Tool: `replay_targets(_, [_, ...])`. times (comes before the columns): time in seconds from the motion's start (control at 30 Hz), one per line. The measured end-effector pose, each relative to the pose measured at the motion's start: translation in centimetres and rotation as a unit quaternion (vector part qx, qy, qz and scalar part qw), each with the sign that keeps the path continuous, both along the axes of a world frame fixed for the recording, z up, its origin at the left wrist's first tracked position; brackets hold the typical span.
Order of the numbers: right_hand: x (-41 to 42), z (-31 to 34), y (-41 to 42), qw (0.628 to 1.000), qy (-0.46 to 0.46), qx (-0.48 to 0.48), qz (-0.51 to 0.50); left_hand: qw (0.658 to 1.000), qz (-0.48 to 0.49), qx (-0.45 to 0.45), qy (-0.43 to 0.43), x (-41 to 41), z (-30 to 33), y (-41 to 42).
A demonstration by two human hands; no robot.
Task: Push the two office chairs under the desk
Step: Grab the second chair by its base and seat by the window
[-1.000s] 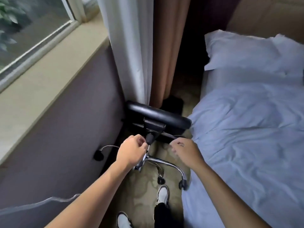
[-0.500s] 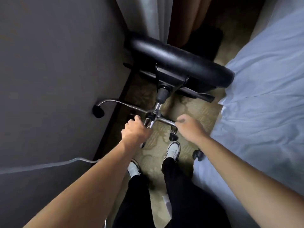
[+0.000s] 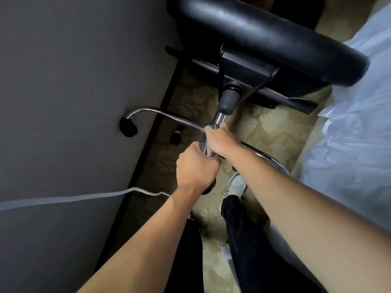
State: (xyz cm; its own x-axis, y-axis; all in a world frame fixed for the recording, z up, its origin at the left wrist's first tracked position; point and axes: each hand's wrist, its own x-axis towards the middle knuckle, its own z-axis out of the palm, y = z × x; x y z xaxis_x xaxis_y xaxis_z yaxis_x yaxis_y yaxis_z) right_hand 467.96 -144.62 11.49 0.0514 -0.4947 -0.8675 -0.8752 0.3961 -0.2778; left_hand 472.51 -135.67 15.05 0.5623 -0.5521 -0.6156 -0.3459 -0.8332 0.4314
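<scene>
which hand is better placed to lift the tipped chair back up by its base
Left, probably. The left hand is shut around a chrome leg of the chair base, a firm hold. The right hand only rests at the hub where the legs meet.

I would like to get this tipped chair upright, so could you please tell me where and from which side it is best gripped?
Grip the chrome base at its hub from the near side, where the chair lies on its side with legs pointing back at the person. The left hand and right hand already close on it there. The legs are thin bars, easier to wrap than the broad padded seat.
</scene>
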Motion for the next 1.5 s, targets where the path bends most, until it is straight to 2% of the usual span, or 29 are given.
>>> replay_targets(0.2, [0.0,-0.6,1.6,0.997,-0.001,-0.077,-0.021,0.999,-0.002,-0.042,0.015,-0.1,-0.5,0.9])
replay_targets(0.67, [0.5,0.8,10.5,0.988,0.008,-0.149,-0.048,0.995,0.013,-0.079,0.057,0.5,-1.3,9.4])
replay_targets(0.97, [0.8,0.4,17.3,0.983,-0.007,-0.155,-0.100,0.992,0.002,-0.090,0.086,1.0,-2.7,16.3])
replay_targets(1.23, [0.6,0.1,22.2,0.980,-0.056,-0.171,-0.084,0.994,-0.019,-0.079,0.066,0.9,-3.5,21.5])
replay_targets(1.5, [0.0,-1.1,27.2,0.978,-0.054,-0.198,-0.039,0.994,-0.021,-0.104,0.027,0.4,-4.6,26.0])
